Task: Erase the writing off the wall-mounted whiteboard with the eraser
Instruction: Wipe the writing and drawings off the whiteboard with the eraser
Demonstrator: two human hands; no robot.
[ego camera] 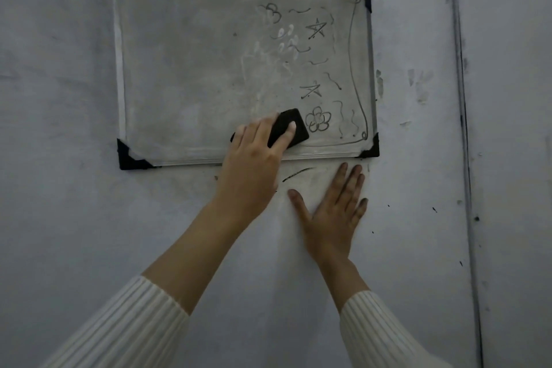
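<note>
Eraser (294, 125), black, gripped by left hand (254, 158), pressed to whiteboard (185, 69) near bottom edge beside flower drawing (319, 119); right hand (331, 218) flat, fingers spread, on wall (59, 218) below.

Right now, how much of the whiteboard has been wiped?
Done: the left half of the whiteboard shows only grey smears. In hand: the left hand holds the eraser beside the flower; the right hand lies flat on the wall below. Left: stars, squiggles, flower and border line on the right side.
</note>
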